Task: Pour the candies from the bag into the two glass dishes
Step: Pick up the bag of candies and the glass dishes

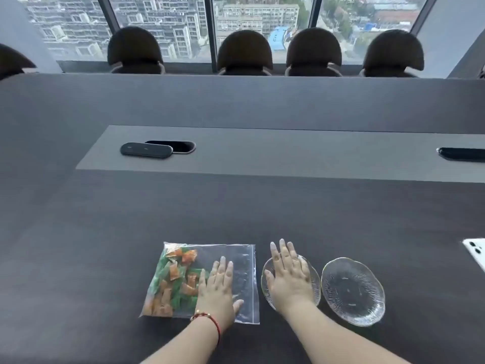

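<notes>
A clear zip bag (236,261) lies flat on the dark table, its orange and green wrapped candies (173,282) bunched in the left half. My left hand (217,290) rests palm down on the bag's middle, fingers spread, holding nothing. Right of the bag sits a ribbed glass dish (313,277), mostly covered by my right hand (287,274), which lies flat over it with fingers apart. A second glass dish (353,291) stands empty further right, untouched.
A white phone (476,252) lies at the right edge. Further back on the grey table strip are a black oval device (146,150) beside a cable slot (181,146) and another dark device (462,154). Several chairs line the far side below the windows.
</notes>
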